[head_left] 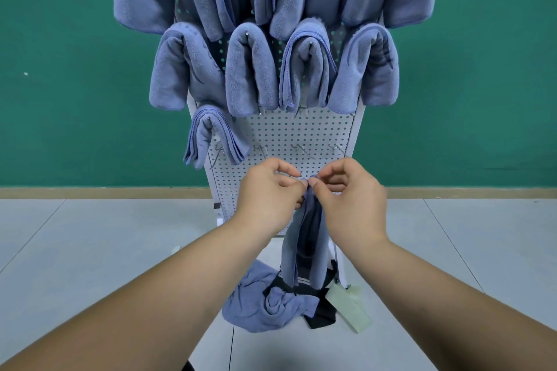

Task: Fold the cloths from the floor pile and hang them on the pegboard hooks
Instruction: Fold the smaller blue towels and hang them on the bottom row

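Both arms reach forward; the left hand [268, 193] and right hand [351, 196] meet, fingertips pinching together.

Pegboard [301, 129] is stood on the floor [90, 250] in front of the wall [60, 69]; its upper rows are covered by folded cloths [250, 69] draped over hooks, one more hung cloth [211, 141] is placed at the left end of the next row, bare hooks [298, 150] to its right. The held cloth [307, 235] is pinched at its top between left hand [268, 193] and right hand [352, 199], before the board's lower part, hung down towards the floor pile [265, 301]. A flat strip [349, 307] is laid just right of the pile.
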`<state>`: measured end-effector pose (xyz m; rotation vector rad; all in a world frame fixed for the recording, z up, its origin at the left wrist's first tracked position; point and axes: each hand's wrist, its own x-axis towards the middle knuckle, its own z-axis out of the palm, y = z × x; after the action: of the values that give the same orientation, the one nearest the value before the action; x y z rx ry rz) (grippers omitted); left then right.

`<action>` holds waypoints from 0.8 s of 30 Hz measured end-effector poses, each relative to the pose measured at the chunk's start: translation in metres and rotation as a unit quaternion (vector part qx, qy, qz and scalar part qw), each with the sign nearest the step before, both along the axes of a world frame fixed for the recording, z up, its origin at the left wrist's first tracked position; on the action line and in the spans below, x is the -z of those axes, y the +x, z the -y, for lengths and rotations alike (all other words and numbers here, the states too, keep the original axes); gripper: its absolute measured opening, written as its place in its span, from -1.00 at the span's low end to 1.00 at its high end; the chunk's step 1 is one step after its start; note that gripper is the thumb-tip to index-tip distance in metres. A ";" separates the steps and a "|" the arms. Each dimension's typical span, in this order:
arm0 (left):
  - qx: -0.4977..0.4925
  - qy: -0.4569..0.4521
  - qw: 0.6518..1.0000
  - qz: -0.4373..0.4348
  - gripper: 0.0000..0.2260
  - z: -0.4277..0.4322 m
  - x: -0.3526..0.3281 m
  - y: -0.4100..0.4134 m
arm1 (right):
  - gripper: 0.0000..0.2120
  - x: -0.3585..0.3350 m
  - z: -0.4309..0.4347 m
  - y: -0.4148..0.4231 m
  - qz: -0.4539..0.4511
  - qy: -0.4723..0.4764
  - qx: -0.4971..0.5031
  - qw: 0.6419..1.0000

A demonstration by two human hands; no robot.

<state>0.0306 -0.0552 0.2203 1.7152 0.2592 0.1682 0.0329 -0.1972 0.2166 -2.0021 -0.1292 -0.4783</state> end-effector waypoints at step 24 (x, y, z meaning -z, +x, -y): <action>0.160 0.484 0.860 0.008 -0.89 -0.044 0.019 0.011 | -0.63 -0.020 0.057 0.029 -0.041 0.057 -0.136 0.988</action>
<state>0.0418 -0.0111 0.2010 2.7280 -0.1763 0.0604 0.0623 -0.2539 0.2364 -1.8537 -0.3124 -0.2241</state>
